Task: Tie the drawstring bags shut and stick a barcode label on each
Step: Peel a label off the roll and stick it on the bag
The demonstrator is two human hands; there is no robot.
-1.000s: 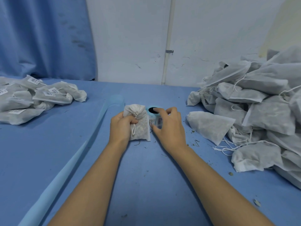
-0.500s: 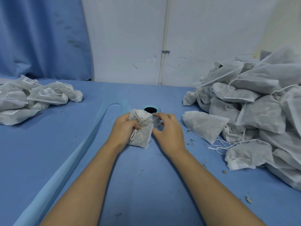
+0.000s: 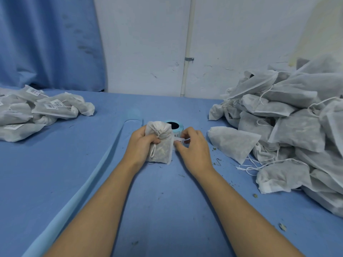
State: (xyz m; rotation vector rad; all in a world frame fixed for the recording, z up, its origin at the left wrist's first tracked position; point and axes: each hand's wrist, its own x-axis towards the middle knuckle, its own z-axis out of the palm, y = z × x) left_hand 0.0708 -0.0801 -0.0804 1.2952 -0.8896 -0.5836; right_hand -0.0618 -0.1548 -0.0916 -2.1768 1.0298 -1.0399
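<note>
My left hand grips a small white drawstring bag at its gathered, tied neck and holds it upright on the blue table. A loop of white cord hangs down the bag's front. My right hand is just to the right of the bag and pinches a white barcode label between thumb and fingers, close to the bag's right edge. Behind both hands stands the light-blue label roll, partly hidden by the bag.
A big heap of white bags with loose cords fills the right side. A smaller pile of labelled bags lies at the far left. A light-blue backing strip runs from the roll toward the near left edge. Dry crumbs dot the table.
My right hand has come off the label roll with a label pinched in its fingers. My left hand has kept its hold on the bag and stood it more upright.
</note>
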